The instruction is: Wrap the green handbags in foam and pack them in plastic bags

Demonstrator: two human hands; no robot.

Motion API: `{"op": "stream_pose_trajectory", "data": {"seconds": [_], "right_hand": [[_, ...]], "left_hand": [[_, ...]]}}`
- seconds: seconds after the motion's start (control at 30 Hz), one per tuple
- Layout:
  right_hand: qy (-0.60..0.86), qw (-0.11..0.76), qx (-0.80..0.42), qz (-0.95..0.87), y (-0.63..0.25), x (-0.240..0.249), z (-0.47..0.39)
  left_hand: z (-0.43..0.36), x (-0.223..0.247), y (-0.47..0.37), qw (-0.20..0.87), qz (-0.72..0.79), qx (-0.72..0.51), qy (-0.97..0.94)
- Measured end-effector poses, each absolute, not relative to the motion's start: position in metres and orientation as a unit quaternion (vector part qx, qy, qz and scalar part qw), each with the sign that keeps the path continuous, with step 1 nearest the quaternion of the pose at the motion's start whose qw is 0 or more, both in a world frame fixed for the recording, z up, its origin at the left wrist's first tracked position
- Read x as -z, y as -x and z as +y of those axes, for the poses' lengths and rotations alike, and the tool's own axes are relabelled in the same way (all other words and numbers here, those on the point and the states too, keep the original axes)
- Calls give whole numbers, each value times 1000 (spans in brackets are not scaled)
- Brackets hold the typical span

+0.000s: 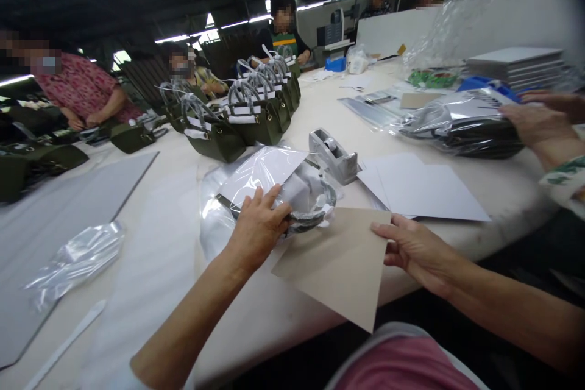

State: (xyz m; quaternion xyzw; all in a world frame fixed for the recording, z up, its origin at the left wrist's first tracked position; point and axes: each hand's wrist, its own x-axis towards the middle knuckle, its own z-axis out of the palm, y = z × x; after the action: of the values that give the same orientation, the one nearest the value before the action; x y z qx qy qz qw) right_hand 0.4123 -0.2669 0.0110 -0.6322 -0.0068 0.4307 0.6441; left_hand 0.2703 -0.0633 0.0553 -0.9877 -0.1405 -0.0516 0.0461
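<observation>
My left hand (261, 225) lies with fingers spread on a handbag in clear plastic, close to its wrapped handle (311, 218). A white sheet (269, 167) under shiny film rests on top of the bag. Between thumb and fingers, my right hand (411, 250) pinches the edge of a tan cardboard sheet (340, 262). The cardboard is tilted beside the bag, and its lower corner hangs past the table edge. Part of the bag's body is hidden by my left hand and the cardboard.
A tape dispenser (333, 155) stands behind the bag, beside white sheets (425, 189). Dark green handbags (256, 122) line up further back. At right, a co-worker's hand (539, 128) touches a plastic-wrapped bag (475, 131). Crumpled film (80, 262) lies at left; other people sit or stand beyond.
</observation>
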Motion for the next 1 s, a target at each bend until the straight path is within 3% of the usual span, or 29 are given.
{"op": "stream_pose_trajectory", "data": {"seconds": [0.4,0.73,1.0], "right_hand": [[654,672,-347,25,-394,0,-253],[531,773,-345,39,-374,52,-201],[447,806,-383,66,-374,79,-163]], "left_hand": [[-67,-55,-273,57,-140,34,988],[-52,-60,-273,28,-142,86,986],[-42,-60,-263,3,-153,118,981]]}}
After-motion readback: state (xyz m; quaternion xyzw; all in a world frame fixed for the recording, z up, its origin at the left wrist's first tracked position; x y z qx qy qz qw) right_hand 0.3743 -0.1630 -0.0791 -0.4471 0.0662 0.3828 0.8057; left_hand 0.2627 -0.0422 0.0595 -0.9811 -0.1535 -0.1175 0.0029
